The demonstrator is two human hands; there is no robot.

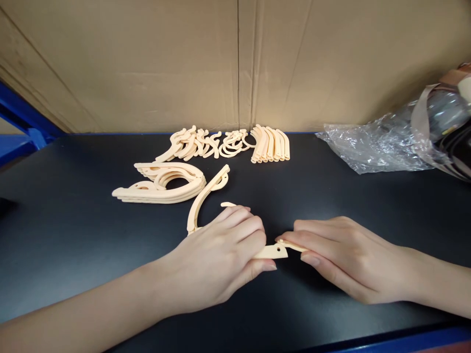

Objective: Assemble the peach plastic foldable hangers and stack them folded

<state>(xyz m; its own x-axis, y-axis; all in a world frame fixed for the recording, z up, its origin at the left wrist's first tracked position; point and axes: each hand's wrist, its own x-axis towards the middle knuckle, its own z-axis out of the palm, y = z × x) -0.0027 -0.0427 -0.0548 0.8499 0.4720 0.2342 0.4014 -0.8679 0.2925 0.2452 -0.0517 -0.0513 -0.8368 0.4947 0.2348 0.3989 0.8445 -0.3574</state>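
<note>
My left hand [224, 250] lies curled over a cream plastic hanger piece [273, 251] on the black table [73, 235], gripping it between thumb and fingers. My right hand [338, 255] pinches the other end of that piece, fingers pressed together. A curved cream hanger arm [206, 196] sticks out from under my left hand toward the back. A small cream tip [228, 204] shows just beyond my left fingers.
A stack of curved cream hanger parts [162, 184] lies behind my left hand. Further back sit hook-shaped pieces [206, 143] and a row of short cream pieces [271, 144]. Crumpled clear plastic [371, 144] lies at the right. A cardboard wall [235, 63] closes the back.
</note>
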